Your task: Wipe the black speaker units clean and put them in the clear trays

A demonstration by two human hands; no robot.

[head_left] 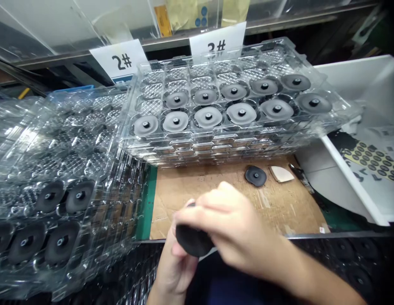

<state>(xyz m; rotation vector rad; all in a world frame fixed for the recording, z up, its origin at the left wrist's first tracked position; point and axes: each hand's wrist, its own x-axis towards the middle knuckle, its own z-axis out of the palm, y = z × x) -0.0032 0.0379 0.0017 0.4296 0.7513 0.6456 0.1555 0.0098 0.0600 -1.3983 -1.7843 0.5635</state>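
Gripping a black disc [193,241]: left hand [177,269], right hand [230,220]

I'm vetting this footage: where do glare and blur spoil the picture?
Head view: glare on the clear trays at picture left; right hand and forearm blurred, probably by motion; the dark disc it grips shows little detail; "2#" label readable.

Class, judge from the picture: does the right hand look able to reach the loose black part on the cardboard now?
Probably yes: nothing visible blocks the way from the right hand to the loose black part, which lies uncovered on the cardboard. The hand may first need to release the held disc.
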